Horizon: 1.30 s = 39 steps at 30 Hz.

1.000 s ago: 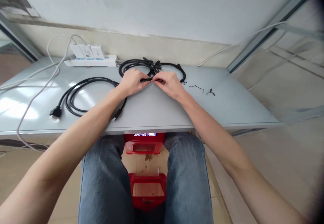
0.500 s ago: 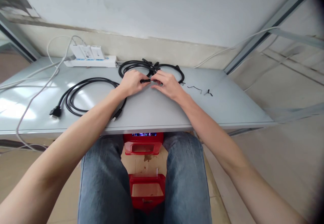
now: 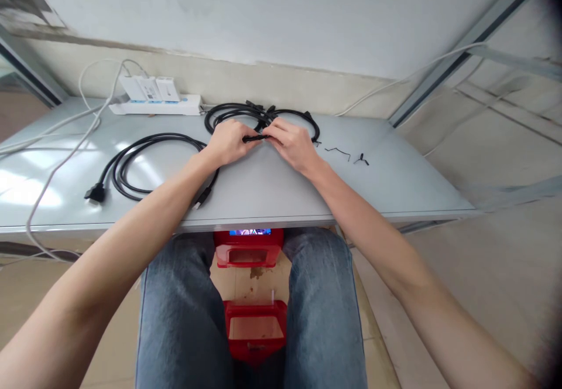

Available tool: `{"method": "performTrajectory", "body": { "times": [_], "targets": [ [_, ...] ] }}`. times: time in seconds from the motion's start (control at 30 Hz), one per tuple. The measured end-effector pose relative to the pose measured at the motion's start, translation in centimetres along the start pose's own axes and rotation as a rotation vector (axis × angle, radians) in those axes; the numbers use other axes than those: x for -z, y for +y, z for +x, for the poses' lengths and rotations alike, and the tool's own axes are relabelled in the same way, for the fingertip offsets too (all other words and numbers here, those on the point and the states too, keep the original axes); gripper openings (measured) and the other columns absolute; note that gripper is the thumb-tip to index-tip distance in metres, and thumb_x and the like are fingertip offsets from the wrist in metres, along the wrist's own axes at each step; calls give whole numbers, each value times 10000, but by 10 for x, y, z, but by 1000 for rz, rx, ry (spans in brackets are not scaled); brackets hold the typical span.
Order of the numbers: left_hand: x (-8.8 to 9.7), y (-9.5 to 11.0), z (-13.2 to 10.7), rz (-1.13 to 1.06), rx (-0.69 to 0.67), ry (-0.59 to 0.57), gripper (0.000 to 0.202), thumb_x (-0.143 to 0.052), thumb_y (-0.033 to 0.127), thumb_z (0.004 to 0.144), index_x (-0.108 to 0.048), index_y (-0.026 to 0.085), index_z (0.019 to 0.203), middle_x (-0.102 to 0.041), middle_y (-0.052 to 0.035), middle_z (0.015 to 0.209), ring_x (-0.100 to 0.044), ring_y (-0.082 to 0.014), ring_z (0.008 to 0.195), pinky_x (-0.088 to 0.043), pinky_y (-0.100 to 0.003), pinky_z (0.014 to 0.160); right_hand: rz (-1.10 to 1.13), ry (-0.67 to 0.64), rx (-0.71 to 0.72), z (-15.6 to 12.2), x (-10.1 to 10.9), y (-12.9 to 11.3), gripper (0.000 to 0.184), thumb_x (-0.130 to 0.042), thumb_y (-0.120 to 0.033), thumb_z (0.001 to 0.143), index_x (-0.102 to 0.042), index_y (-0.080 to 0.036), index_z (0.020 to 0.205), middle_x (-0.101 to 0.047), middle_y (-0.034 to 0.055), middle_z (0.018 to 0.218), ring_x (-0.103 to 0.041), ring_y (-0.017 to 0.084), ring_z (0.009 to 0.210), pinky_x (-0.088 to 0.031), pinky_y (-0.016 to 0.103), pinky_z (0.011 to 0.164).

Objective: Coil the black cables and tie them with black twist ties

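Both hands are close together above the middle of the table, pinching a short thin black strip [image 3: 255, 138] stretched between them. My left hand [image 3: 229, 142] grips its left end between thumb and fingers. At the other end, the fingertips of my right hand [image 3: 290, 143] are pressed together on it. Whether it is a tie or part of a cable I cannot tell. Just behind the hands lie coiled black cables [image 3: 228, 108], overlapping and partly hidden by the fingers. Left of my left forearm is another coiled black cable [image 3: 127, 169] with an HDMI-type plug [image 3: 95, 193].
Thin bent black ties [image 3: 338, 152] and a small black twisted piece [image 3: 362, 159] lie at the right on the grey table [image 3: 395, 190]. A white power strip [image 3: 158, 106] with chargers stands by the wall. White cords trail at left. Red stools [image 3: 248, 254] stand below.
The fingers of my right hand have shifted slightly and closed further along the black strip, which now spans the gap between the hands. My left hand has barely moved.
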<state>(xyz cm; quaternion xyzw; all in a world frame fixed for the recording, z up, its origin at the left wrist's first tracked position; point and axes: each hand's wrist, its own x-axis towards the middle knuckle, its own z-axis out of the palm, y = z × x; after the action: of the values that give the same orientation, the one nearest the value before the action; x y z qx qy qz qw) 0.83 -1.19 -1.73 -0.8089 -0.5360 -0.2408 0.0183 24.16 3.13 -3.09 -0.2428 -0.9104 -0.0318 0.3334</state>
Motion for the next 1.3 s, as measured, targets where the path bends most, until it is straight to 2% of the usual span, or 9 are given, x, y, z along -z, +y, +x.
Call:
{"method": "performTrajectory", "body": {
  "times": [0.2,0.43,0.57,0.77,0.97,1.13,1.3],
  "targets": [
    [1,1,0,-12,8,-13,433,-602,530,1041,-903,233,1138,-836,-126,896,-752,-323,935,-452,-394,828,-29,4,14,-1,-2,-1,347,-431,-249,1197,-778,-241,1178,-718,92,1174,-667,216,983,-454,326,757],
    [3,2,0,-13,-2,-30,407,-623,520,1029,-904,232,1083,-835,-134,890,-747,-324,945,-445,-386,829,-42,-61,7,0,2,-1,262,-493,-260,1173,-744,-217,1116,-700,95,1165,-644,219,954,-421,330,750],
    [3,2,0,-12,-10,-25,394,-628,517,1021,-901,235,1055,-834,-136,896,-754,-334,964,-455,-391,840,-60,-113,-30,1,6,-7,229,-505,-264,1148,-729,-216,1136,-683,99,1150,-624,233,935,-398,340,727],
    [-1,2,0,-17,-5,-20,372,-629,486,1002,-902,235,1030,-832,-141,896,-761,-354,984,-482,-410,835,-103,-168,-43,4,7,-20,221,-521,-179,1058,-726,-221,1130,-667,113,1125,-598,265,955,-369,355,704],
    [-3,1,1,9,3,-31,338,-650,454,973,-908,237,997,-830,-156,900,-762,-376,998,-496,-426,818,-149,-169,-33,4,4,-27,235,-521,-167,1030,-736,-217,1110,-681,130,1116,-599,282,952,-342,366,687],
    [-1,1,0,3,-1,-32,376,-624,481,998,-899,225,1018,-833,-143,906,-761,-355,1005,-491,-404,837,-95,-89,-130,3,-1,-27,217,-522,-198,1041,-729,-205,976,-704,117,1020,-599,264,883,-355,369,697],
    [0,2,1,18,3,-34,382,-609,479,997,-895,226,1012,-837,-128,892,-755,-334,951,-480,-404,822,182,-11,-342,7,-5,-24,169,-674,-264,974,-671,-220,811,-671,47,786,-587,221,785,-418,347,702]
  ]
}}
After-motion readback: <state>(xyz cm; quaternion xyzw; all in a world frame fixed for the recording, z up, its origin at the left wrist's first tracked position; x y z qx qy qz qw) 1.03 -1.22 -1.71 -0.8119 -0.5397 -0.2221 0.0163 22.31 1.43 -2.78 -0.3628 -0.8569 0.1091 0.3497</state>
